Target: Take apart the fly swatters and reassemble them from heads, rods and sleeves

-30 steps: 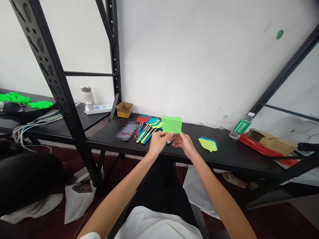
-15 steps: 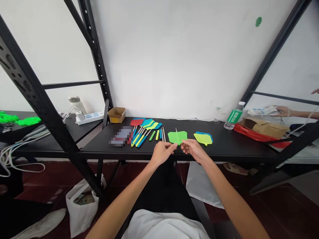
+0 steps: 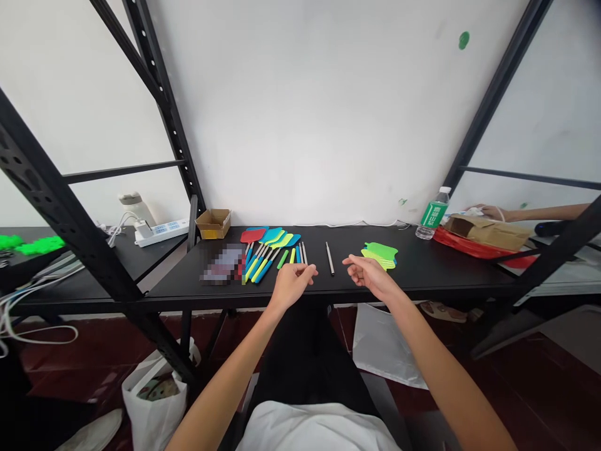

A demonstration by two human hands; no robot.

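My left hand (image 3: 292, 285) hovers over the front of the black table, fingers loosely bent and slightly apart, with nothing seen in it. Beside it on the table lie thin metal rods (image 3: 304, 253) and short green and yellow handle grips (image 3: 282, 259). To the right, my right hand (image 3: 370, 275) is open, its index finger stretched out. Close behind that hand, a green fly swatter head (image 3: 381, 252) rests on a pile with a yellow-green head (image 3: 382, 264) and a blue one. A single metal rod (image 3: 330, 259) lies between my hands. Several fly swatters (image 3: 267, 254) with coloured heads lie further left.
A small cardboard box (image 3: 213, 224) stands at the back left, near a white power strip (image 3: 162, 232). A water bottle (image 3: 432, 214) and a brown carton (image 3: 488, 232) are at the right, where another person's hand (image 3: 493, 213) reaches in. Black rack posts (image 3: 498, 100) flank the table.
The green swatter head has left my hands and now lies on the pile at the right. My hands have moved apart. The lone metal rod between them is now fully visible.
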